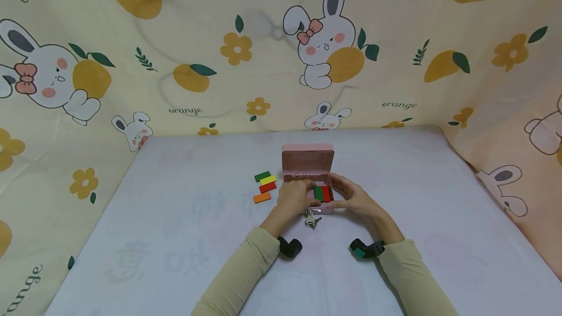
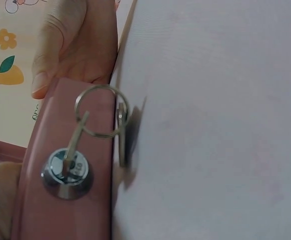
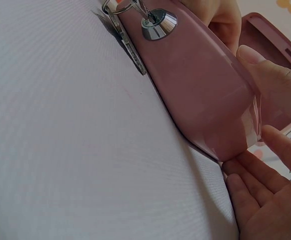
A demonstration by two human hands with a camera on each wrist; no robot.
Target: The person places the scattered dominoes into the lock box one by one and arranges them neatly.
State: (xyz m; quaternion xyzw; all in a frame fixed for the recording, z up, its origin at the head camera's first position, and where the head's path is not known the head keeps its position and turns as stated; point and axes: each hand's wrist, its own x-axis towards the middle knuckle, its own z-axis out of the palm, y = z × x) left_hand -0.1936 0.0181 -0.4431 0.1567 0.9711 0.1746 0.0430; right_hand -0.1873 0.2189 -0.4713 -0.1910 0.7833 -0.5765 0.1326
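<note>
A pink lockable box (image 1: 316,210) stands on the table with its hinged lid (image 1: 307,161) raised. Inside it, a green block (image 1: 318,193) and a red block (image 1: 326,193) lie side by side. My left hand (image 1: 293,198) reaches over the front left rim into the box; its fingertips are partly hidden, and whether they hold anything cannot be seen. My right hand (image 1: 355,199) grips the box's right end, thumb at the front rim and fingers along the side. A key (image 2: 75,142) sits in the front lock (image 2: 65,175), with a ring (image 2: 101,111) and a second key hanging from it.
Left of the box lie a green block (image 1: 262,176), a yellow block (image 1: 268,180), a red block (image 1: 268,187) and an orange block (image 1: 262,198). A white cloth (image 1: 175,257) covers the table. Behind it hangs a printed curtain (image 1: 263,77).
</note>
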